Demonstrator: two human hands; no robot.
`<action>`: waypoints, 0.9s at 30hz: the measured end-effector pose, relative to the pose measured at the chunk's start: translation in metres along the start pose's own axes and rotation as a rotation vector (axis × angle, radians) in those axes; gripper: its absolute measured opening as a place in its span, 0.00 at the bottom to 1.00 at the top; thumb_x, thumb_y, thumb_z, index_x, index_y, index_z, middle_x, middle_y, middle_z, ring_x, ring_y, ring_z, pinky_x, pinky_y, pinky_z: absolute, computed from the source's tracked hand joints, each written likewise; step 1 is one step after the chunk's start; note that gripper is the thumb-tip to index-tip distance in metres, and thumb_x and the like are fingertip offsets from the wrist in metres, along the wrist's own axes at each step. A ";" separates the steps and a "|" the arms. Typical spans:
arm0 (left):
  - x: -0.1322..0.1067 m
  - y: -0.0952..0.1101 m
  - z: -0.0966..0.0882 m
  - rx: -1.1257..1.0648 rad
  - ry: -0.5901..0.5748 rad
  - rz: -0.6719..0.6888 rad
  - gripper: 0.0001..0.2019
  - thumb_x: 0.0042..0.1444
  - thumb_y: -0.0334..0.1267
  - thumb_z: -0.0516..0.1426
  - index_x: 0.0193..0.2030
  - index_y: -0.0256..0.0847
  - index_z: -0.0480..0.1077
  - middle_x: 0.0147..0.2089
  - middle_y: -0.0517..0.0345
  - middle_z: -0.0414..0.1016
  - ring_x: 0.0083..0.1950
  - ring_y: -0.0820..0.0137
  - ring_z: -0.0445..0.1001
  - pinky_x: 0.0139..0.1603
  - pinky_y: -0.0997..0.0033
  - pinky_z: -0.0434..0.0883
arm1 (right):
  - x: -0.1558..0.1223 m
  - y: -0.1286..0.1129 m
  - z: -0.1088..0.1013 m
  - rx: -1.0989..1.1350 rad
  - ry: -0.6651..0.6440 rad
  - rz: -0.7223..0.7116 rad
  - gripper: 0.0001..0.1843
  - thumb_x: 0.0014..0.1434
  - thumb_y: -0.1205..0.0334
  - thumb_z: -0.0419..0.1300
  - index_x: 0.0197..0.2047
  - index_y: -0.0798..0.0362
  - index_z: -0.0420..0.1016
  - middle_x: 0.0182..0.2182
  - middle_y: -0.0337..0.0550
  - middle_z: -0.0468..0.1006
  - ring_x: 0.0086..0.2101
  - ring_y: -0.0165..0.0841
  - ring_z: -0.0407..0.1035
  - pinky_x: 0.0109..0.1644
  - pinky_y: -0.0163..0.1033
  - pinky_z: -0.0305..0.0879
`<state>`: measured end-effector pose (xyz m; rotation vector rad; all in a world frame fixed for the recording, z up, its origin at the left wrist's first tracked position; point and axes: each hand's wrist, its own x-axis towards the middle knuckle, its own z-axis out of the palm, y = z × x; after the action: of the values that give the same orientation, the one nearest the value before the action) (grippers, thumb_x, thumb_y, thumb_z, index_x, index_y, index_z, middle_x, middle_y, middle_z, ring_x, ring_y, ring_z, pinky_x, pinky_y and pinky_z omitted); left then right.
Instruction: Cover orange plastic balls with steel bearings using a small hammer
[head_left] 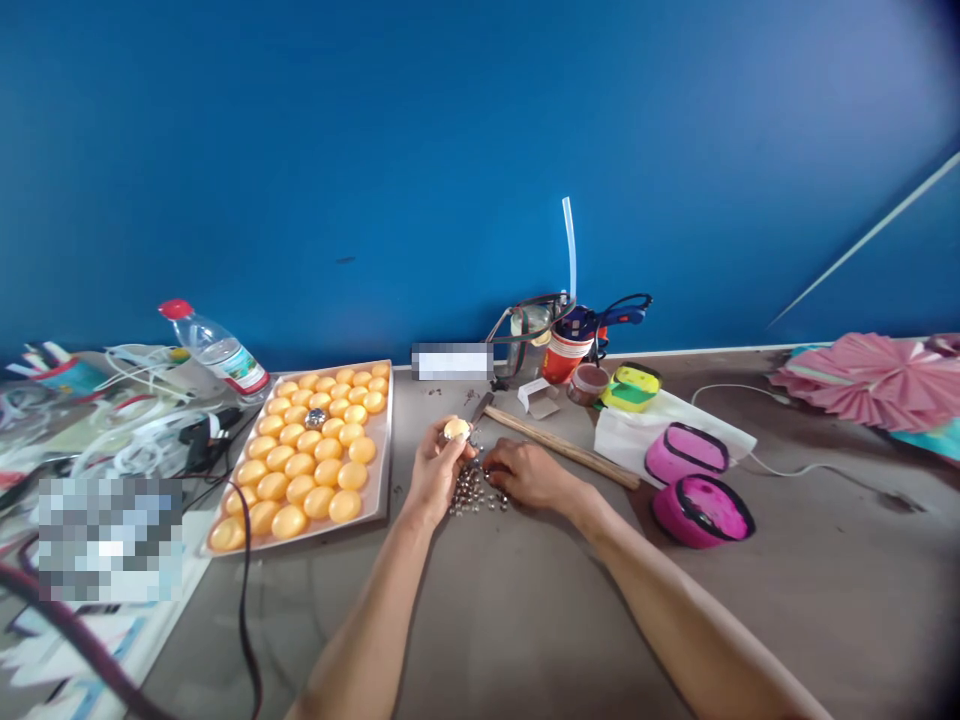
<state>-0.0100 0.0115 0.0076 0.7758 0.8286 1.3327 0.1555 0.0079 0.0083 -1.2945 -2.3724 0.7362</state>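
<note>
Near the middle of the table, my left hand (435,470) is closed around a small orange ball (456,428), which resembles a table tennis ball and looks pale on its upper side. Just beneath and between both hands lies a loose heap of small shiny metallic beads (471,490). My right hand (529,473) reaches down at the right edge of that heap with its fingers curled together, and whatever is at its fingertips is too small to make out. To the left, a shallow white tray (387,440) carries rows of similar orange balls, with one silvery studded ball (316,418) among them.
A hammer (570,450) with a wooden handle lies beyond my right hand. Two pink mesh-like pieces (701,510) sit to the right, near a white sheet (622,435). Cables and a tilted plastic bottle (221,350) crowd the left. A blue wall (450,180) closes off the back.
</note>
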 end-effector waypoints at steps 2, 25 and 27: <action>0.000 -0.001 0.000 0.006 -0.003 -0.003 0.18 0.44 0.37 0.63 0.43 0.39 0.67 0.39 0.57 0.75 0.26 0.79 0.69 0.37 0.70 0.69 | 0.001 -0.003 0.001 -0.030 -0.010 0.016 0.09 0.54 0.68 0.55 0.36 0.55 0.76 0.34 0.45 0.75 0.33 0.31 0.68 0.38 0.33 0.60; -0.002 -0.001 0.001 0.004 0.014 -0.051 0.19 0.42 0.36 0.65 0.43 0.39 0.67 0.38 0.57 0.75 0.26 0.79 0.68 0.34 0.74 0.65 | 0.002 -0.013 0.012 -0.162 0.032 0.052 0.09 0.58 0.67 0.51 0.32 0.54 0.72 0.32 0.44 0.73 0.31 0.30 0.67 0.37 0.34 0.57; -0.002 -0.001 0.001 -0.005 0.011 -0.053 0.20 0.42 0.35 0.65 0.43 0.40 0.67 0.38 0.57 0.75 0.27 0.79 0.69 0.34 0.74 0.65 | 0.002 -0.011 0.013 -0.114 0.078 0.049 0.09 0.57 0.68 0.50 0.31 0.54 0.71 0.32 0.44 0.72 0.31 0.30 0.66 0.36 0.33 0.57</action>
<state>-0.0088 0.0098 0.0076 0.7380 0.8487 1.2924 0.1403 0.0012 0.0038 -1.4051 -2.3583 0.5603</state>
